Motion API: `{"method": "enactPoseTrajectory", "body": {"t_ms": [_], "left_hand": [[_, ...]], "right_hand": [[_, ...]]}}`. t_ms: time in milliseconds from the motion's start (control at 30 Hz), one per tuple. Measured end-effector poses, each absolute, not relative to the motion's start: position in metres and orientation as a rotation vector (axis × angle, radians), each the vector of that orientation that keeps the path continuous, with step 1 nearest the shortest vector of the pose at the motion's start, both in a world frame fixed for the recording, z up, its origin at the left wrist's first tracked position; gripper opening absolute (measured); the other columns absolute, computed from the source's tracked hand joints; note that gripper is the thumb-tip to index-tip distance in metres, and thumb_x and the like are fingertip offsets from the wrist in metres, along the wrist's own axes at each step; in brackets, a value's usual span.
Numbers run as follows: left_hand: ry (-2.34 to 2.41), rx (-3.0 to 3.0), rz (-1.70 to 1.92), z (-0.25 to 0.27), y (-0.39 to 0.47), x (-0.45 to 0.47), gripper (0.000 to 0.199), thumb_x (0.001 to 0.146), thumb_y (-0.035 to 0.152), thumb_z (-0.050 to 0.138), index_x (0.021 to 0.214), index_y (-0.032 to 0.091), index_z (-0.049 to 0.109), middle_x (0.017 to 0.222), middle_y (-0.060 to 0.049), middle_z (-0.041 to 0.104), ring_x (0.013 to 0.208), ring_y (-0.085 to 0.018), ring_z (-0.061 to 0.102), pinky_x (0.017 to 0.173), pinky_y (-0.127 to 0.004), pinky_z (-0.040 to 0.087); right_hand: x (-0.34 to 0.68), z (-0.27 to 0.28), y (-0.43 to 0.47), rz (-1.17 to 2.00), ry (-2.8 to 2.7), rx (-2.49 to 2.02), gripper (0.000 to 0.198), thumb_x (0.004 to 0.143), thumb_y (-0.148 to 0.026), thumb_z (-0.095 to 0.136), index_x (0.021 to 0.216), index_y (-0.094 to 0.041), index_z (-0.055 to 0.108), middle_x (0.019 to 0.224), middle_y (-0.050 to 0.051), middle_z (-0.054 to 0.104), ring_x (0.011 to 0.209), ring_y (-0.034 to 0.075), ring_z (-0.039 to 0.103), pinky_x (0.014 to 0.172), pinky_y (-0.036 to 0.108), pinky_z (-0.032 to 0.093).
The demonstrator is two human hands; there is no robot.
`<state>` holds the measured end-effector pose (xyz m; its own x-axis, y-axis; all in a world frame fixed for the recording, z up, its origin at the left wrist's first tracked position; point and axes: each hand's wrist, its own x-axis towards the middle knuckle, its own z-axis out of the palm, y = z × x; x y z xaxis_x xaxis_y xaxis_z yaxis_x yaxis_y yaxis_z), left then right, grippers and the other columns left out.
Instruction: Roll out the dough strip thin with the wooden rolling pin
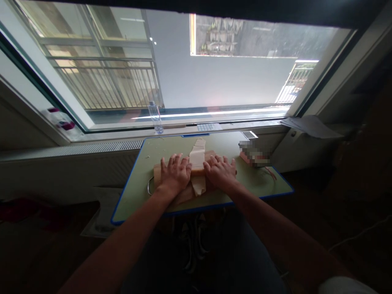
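A strip of pale rolled-out dough (197, 158) lies lengthwise on a wooden board (184, 198), its far end reaching past the board. Across it sits a wooden rolling pin (198, 173), seen only between the hands. My left hand (176, 173) lies over the pin's left part, palm down, fingers stretched forward and spread. Over the right part rests my right hand (221, 170), also flat with fingers extended. Both hands cover the pin's ends. At the board's left edge is a curved metal handle (149, 187).
The light green table (134, 196) has a blue rim and stands against the window sill. A pixelated object (255, 154) lies at its right. A clear plastic bottle (156, 118) and a white keypad-like item (209, 127) are on the sill. Papers (310, 125) lie farther right.
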<state>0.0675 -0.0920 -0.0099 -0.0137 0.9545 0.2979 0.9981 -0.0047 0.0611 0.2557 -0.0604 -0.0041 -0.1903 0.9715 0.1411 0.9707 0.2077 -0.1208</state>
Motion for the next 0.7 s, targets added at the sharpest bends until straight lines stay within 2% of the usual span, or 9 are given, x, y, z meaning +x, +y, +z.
{"method": "enactPoseTrajectory", "body": {"t_ms": [233,400,700], "left_hand": [[-2.279,-2.149,-0.214,-0.002,-0.044,0.064,0.06,0.11,0.051,0.025,0.158,0.033,0.056,0.173,-0.01,0.046,0.16,-0.031,0.038,0.132,-0.068,0.023],[-2.368,-2.201,-0.155,0.003,0.002,0.057,0.064,0.108,0.057,0.025,0.162,0.034,0.05,0.177,-0.01,0.04,0.162,-0.033,0.034,0.132,-0.069,0.022],[-2.343,-2.197,-0.164,0.004,0.05,0.054,0.062,0.108,0.056,0.028,0.158,0.031,0.055,0.171,-0.012,0.047,0.155,-0.035,0.043,0.129,-0.067,0.029]], "right_hand": [[0.248,0.004,-0.02,0.136,-2.272,-1.925,0.068,0.112,-0.062,0.029,0.164,-0.024,0.052,0.173,0.013,0.044,0.16,0.042,0.033,0.127,0.069,0.021],[0.242,0.01,0.021,0.268,-2.233,-1.955,0.072,0.109,-0.067,0.034,0.157,-0.019,0.058,0.167,0.018,0.051,0.153,0.04,0.041,0.126,0.067,0.024],[0.237,0.007,0.07,0.261,-2.171,-1.946,0.067,0.11,-0.064,0.038,0.142,-0.012,0.067,0.152,0.024,0.064,0.142,0.039,0.054,0.121,0.062,0.031]]}}
